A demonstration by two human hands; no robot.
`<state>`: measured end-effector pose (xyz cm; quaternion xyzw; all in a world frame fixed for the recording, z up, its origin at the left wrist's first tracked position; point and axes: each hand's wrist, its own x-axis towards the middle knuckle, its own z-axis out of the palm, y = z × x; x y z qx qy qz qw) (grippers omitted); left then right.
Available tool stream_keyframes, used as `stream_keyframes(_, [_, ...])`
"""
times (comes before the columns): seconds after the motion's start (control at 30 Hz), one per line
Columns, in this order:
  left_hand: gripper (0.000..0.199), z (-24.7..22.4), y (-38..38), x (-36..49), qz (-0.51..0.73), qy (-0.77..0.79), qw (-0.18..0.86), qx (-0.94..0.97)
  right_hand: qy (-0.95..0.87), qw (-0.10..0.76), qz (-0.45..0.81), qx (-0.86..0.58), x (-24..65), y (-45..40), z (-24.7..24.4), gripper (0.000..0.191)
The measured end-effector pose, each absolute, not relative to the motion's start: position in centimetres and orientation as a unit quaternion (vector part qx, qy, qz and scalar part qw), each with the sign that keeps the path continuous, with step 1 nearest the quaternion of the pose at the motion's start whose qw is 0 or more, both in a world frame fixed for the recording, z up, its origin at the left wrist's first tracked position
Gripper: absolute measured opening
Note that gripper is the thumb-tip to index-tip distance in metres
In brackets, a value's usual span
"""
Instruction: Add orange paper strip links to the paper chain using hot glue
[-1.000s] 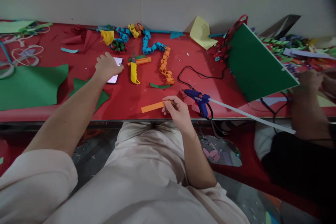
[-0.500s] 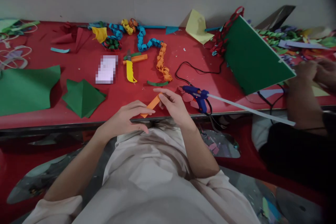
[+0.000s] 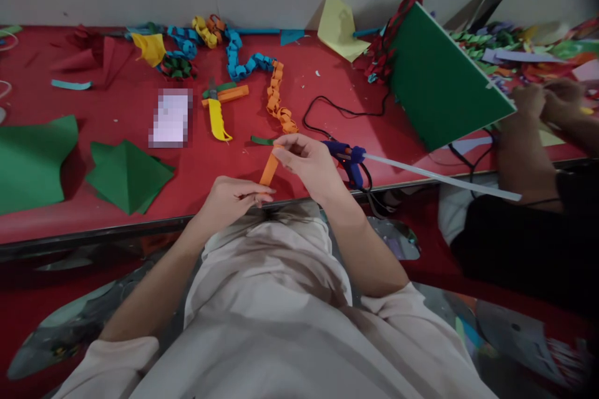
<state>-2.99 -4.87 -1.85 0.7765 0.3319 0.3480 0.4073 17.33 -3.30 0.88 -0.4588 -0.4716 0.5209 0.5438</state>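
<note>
An orange paper strip (image 3: pixel 268 171) stretches between my hands over the table's front edge. My left hand (image 3: pixel 233 198) pinches its lower end between thumb and fingers. At the upper end, my right hand (image 3: pixel 306 162) grips the strip with thumb and fingertips. Just right of that hand lies a blue glue gun (image 3: pixel 349 162), partly hidden by it, with a long white glue stick (image 3: pixel 444 178) out of its back. Beyond my hands rests an orange paper chain (image 3: pixel 276 96), linked to a blue paper chain (image 3: pixel 248 65). A short green strip (image 3: pixel 262 140) lies near my right fingertips.
A yellow-handled cutter (image 3: pixel 217 120) lies by orange strips, right of a blurred pale rectangle (image 3: pixel 171 118). Folded green paper (image 3: pixel 128 177) is at left. A green board (image 3: pixel 449 78) leans at right, near another person's hands (image 3: pixel 547 103). A black cord (image 3: pixel 344 109) loops behind the glue gun.
My left thumb has closed onto the strip's lower end. My right hand has moved up and the strip now stands steeper. The whole view has shifted slightly.
</note>
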Motion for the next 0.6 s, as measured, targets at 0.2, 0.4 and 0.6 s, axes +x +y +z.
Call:
stream_keyframes(0.2, [0.035, 1.3, -0.8, -5.9, 0.399, 0.454, 0.269, 0.75, -0.457, 0.593, 0.476, -0.462, 17.2, -3.6, 0.7, 0.029])
stream_keyframes(0.4, [0.086, 2.7, 11.5, -11.4, 0.234, 0.738, 0.109, 0.623, -0.464, 0.573, 0.476, -0.478, 16.6, -4.6, -1.7, 0.03])
stream_keyframes(0.6, [0.117, 0.8, 15.1, -10.8, 0.233, 0.73, 0.138, 0.627, -0.436, 0.575, 0.495, -0.484, 17.2, -5.9, -2.1, 0.029])
